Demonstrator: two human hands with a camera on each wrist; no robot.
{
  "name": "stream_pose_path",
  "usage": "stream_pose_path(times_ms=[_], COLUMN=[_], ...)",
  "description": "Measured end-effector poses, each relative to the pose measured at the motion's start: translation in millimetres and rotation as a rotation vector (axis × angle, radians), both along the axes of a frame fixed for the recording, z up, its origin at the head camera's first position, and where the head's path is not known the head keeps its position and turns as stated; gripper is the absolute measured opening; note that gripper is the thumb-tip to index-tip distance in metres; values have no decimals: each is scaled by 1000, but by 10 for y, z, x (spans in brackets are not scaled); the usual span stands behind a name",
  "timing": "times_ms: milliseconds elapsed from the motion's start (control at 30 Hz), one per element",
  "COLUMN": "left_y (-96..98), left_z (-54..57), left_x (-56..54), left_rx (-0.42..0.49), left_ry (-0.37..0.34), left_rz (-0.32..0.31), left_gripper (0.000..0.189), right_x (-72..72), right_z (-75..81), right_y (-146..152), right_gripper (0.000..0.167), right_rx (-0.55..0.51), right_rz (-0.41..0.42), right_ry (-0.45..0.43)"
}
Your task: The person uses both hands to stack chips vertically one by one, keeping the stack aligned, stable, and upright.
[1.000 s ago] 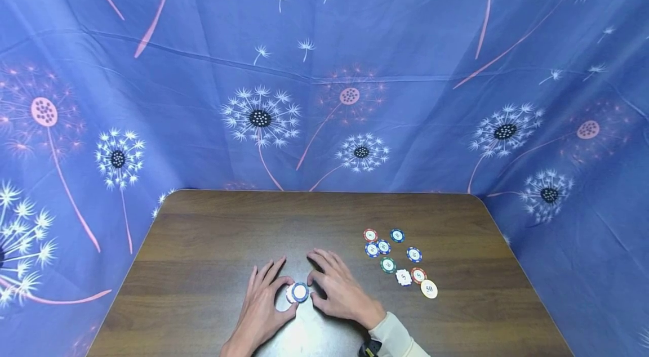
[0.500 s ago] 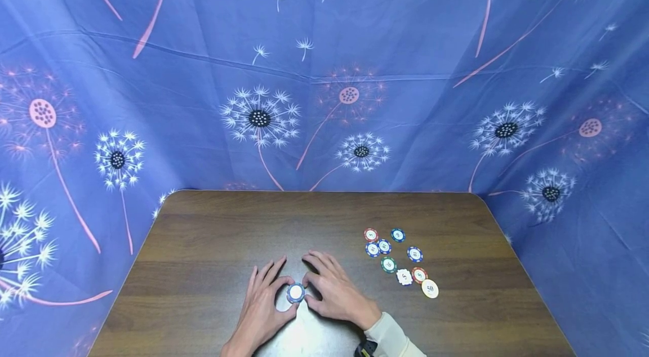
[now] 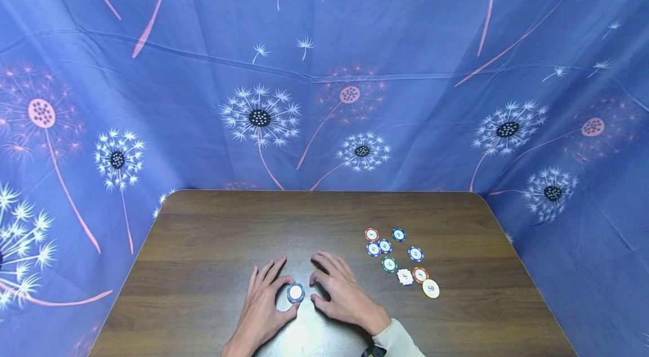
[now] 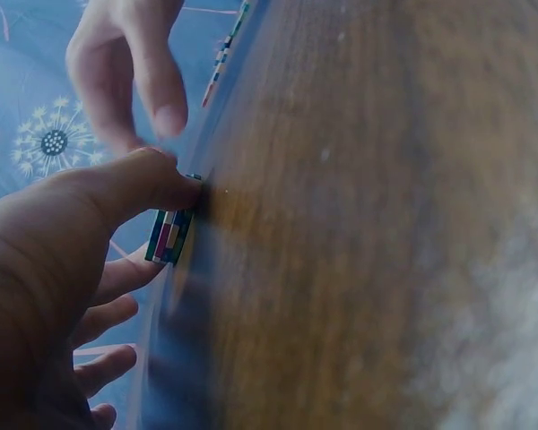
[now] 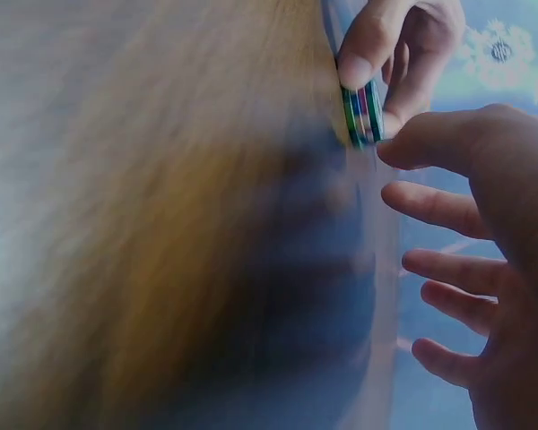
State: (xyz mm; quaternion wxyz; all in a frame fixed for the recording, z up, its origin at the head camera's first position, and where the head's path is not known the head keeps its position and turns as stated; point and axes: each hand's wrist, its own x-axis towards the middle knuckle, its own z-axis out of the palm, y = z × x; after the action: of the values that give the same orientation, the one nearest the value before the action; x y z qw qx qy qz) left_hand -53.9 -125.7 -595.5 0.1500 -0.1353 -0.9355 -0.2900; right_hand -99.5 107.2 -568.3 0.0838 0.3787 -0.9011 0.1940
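Between the thumb and index finger of my left hand sits a short stack of poker chips, topped by a chip with a blue rim and white centre. The left wrist view shows the stack's edge with its coloured layers, the thumb against one side. My right hand is just right of the stack, its thumb and fingers spread and bent with nothing between them. In the right wrist view a small gap separates its fingertips from the chips.
To the right on the wooden table lie several loose chips, among them a green chip, a white chip and a cream chip marked 50. A blue patterned cloth hangs behind the table.
The top chip, earlier shifted right of the stack, now lies lined up on it. My right hand moved left to the stack, then back right. My left hand stayed in place.
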Motion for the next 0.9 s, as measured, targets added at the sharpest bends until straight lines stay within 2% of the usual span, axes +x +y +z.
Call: stream_pose_path(times_ms=[267,500,633,733,900], left_y=[2,15,16,13,18], left_z=[-13,-26,-34,-30,-12], left_x=[-2,19,13,5,7], left_rx=[25,23,29,34,32], left_ry=[21,-7,4,17,15], left_rz=[2,4,3,6,6], left_gripper=[40,40,41,40,40], right_x=[147,314,393,404,439], right_z=[-70,-107,-118,-119,-107], right_y=[514,1175,1545,1790,2062], right_gripper=[25,32,34,39,46], right_rx=[-104,-154,-160,-165,-142], right_rz=[-168,-363,-455,-507,-588], right_ry=[30,142,188,204,169])
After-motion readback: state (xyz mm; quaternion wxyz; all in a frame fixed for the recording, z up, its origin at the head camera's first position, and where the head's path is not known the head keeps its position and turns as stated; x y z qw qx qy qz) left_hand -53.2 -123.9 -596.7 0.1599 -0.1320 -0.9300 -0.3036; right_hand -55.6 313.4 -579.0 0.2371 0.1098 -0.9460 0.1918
